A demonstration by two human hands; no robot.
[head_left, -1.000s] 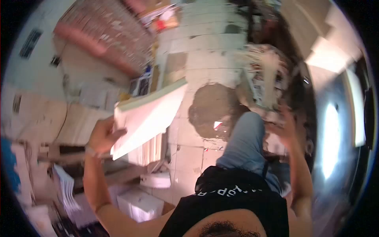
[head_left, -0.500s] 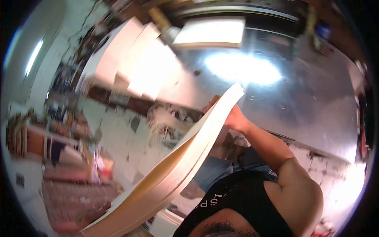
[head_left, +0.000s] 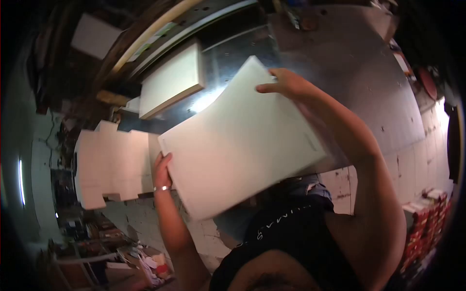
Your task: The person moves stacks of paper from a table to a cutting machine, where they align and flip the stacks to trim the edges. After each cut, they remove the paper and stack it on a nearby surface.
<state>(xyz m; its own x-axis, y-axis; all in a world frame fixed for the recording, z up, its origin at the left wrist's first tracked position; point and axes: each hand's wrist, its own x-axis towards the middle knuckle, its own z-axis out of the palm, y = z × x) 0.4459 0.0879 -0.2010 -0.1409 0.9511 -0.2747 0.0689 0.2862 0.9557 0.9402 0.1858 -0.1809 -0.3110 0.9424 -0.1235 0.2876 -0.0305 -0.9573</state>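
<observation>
A thick stack of large white paper sheets (head_left: 238, 140) is held flat between my two hands, above the front of the metal table. My left hand (head_left: 162, 169) grips its left edge, thumb on top and fingers partly hidden; a metal bracelet circles that wrist. At the far right corner, my right hand (head_left: 281, 85) closes around the edge with its thumb over the top sheet. Beyond the held stack, a neat block of white sheets (head_left: 172, 82) lies on the metal surface near the machine's bar.
To the left, offset stacks of pale sheets (head_left: 114, 165) rest on a surface. The metal table (head_left: 349, 87) extends to the right. A long yellowish bar (head_left: 155, 31) crosses the upper left. Red-and-white stacks (head_left: 424, 223) stand at lower right, on the floor side.
The sheet stack has swung from an edge-on, slanted position to lying flat over the table. My left hand has come into clear view, and the camera view has turned.
</observation>
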